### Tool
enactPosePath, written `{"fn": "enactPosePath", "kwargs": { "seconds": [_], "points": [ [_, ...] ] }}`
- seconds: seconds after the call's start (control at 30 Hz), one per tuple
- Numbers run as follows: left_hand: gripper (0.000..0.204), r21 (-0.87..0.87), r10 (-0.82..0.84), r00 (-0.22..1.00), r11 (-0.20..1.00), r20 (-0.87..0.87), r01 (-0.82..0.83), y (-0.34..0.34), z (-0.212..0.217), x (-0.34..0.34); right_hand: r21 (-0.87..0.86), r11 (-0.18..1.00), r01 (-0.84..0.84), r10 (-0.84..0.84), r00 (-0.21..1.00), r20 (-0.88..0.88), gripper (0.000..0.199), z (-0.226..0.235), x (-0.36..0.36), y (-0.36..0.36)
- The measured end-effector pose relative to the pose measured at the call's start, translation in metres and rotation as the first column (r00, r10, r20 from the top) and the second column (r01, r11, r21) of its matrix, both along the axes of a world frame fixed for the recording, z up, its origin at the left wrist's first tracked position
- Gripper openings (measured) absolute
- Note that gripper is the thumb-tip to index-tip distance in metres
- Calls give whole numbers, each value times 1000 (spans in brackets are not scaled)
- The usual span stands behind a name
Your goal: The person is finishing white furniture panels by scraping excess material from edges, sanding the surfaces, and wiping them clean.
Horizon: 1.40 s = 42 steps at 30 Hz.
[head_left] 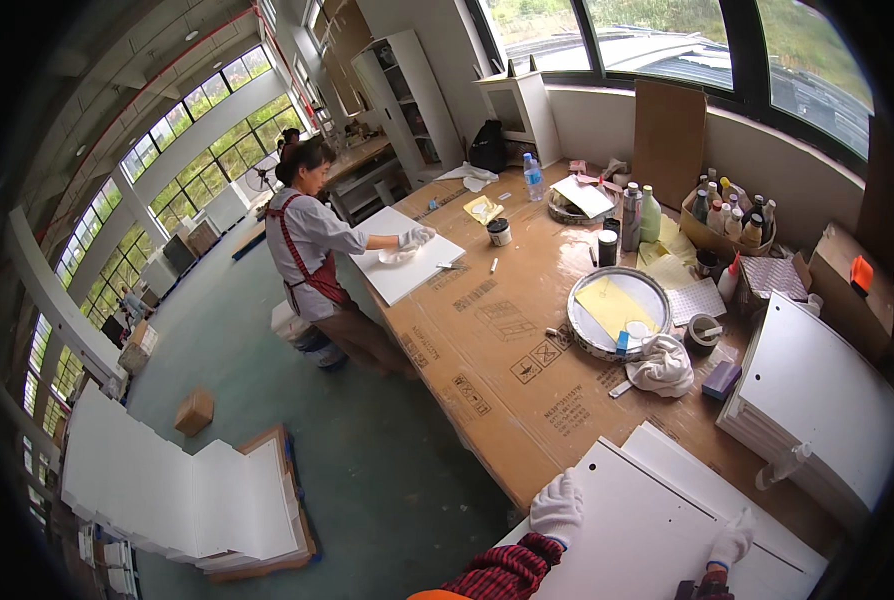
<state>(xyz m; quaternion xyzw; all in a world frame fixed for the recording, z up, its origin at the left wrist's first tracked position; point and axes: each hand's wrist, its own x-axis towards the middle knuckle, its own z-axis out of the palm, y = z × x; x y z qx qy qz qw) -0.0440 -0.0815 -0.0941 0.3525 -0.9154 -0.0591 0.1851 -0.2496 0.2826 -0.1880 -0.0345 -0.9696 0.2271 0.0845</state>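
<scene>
A white panel (622, 530) with small dark holes lies at the table's near edge, on top of another white panel (682, 462) that sticks out beyond its far side. My left hand (557, 508), in a white glove, is closed over the upper panel's left edge. Farther right, my right hand (732, 541), also gloved, has its fingers bent at the panel's right-hand edge. Part of its grip is hidden from view.
Cardboard covers the table (507, 350). A stack of white panels (827, 390) stands at right, near a purple block (721, 380), a crumpled white cloth (661, 366), a round tray (579, 300) and several bottles. Across the table, a co-worker (312, 230) wipes a white board (407, 262).
</scene>
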Motion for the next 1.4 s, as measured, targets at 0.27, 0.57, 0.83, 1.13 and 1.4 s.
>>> {"fn": "enactPosePath", "kwargs": {
  "seconds": [0.27,0.57,0.83,1.13,1.4],
  "points": [
    [47,22,-13,999,1000,50,12,0,1,-12,95,990,-102,91,989,113,24,86,16,-87],
    [44,25,-5,998,1000,67,3,11,10,-24,37,959,279,-277,959,-51,37,-8,18,291],
    [46,49,1,997,999,82,-5,13,6,-27,373,881,291,-274,957,-99,37,-76,18,355],
    [41,40,59,996,997,63,-62,12,11,-17,6,960,-280,279,957,73,27,100,12,-15],
    [42,10,45,998,999,36,-45,8,17,-18,19,996,85,-81,983,-163,29,-47,-37,250]
  ]
}}
